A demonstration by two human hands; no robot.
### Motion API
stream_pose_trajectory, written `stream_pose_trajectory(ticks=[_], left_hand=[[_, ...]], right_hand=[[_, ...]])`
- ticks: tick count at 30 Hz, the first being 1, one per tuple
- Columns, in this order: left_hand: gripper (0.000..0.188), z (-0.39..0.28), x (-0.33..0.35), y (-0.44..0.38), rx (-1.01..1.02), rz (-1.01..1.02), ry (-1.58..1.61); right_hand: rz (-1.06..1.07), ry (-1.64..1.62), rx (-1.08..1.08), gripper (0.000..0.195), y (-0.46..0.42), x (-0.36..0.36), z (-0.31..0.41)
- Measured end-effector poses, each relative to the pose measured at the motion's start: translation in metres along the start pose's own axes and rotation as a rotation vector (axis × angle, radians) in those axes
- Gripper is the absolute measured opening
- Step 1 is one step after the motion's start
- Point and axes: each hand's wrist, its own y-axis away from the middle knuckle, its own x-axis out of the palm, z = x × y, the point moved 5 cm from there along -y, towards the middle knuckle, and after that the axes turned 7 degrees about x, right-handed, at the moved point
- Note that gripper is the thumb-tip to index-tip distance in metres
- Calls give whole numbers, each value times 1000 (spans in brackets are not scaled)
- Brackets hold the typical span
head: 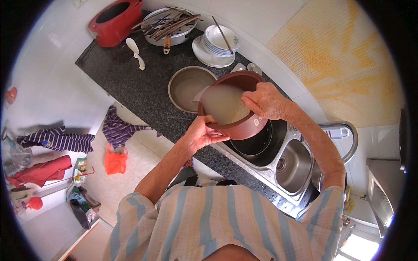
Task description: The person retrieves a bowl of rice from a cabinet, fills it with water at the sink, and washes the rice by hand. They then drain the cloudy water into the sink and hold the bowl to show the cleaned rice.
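A reddish-brown inner cooking pot is held up between both hands, tilted to the left. Cloudy water fills its low side, and pale grains that look like rice lie under it. Whitish liquid runs over the rim into a round basin on the counter, which holds greyish liquid. My left hand supports the pot's near left side, thumb over the rim. With my right hand I grip the rim on the right; some of those fingers are hidden.
Right of the basin, a double sink holds a dark pan, with a faucet behind. Along the wall stand stacked bowls with a chopstick, a pot of chopsticks and a red cooker body. A white rice paddle lies nearby.
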Motion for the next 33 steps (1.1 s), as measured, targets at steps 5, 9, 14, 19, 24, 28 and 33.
stream_pose_trajectory(ticks=[5,9,14,19,24,28,33], left_hand=[[34,1,-1,-1,-6,22,23],[35,1,1,-1,-14,37,23],[34,2,4,0,-20,32,39],[33,3,6,-1,-16,56,37],[33,0,10,1,-4,86,37],[33,0,12,1,0,87,22],[35,-2,16,3,1,57,-13]], right_hand=[[25,16,13,17,-3,-1,-1],[46,38,19,18,-5,-3,-1],[53,34,18,23,-11,-12,5],[98,41,43,23,-15,-10,3],[99,62,39,24,-18,-18,7],[88,13,25,21,-17,-19,3],[28,-470,281,23,-16,-30,-2]])
